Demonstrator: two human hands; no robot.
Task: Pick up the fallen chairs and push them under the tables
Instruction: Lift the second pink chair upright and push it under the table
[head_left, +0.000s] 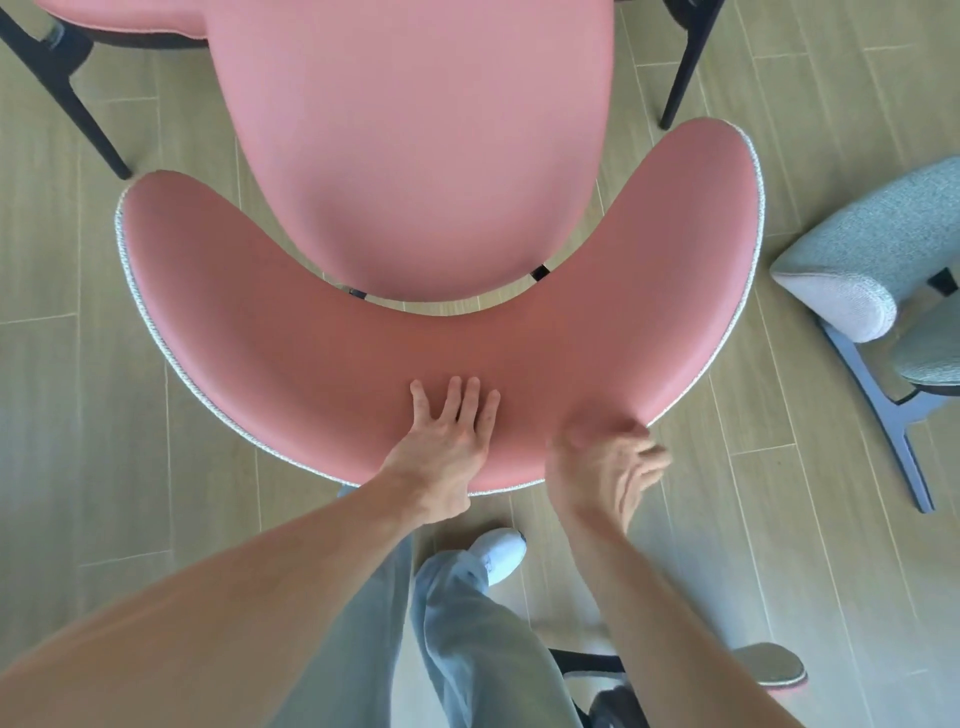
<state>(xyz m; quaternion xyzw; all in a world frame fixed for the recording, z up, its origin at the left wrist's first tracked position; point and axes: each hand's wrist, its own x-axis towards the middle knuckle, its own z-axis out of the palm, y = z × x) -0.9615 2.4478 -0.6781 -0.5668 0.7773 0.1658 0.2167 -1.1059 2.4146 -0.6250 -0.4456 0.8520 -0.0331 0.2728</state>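
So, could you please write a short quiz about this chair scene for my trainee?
1. True or false: the left hand lies flat, fingers straight, on the pink chair backrest.
2. Which chair lies fallen on the wooden floor? A) the pink chair B) the grey-green chair
3. Fill in: the right hand, blurred, curls its fingers at the backrest's ____ edge.

Key: 1 true; 2 B; 3 outer (the edge nearest the person).

Pale wood-plank flooring (156, 519) is stretching underfoot; light jeans (467, 649) are draping over what is probably a white sneaker (501, 553).
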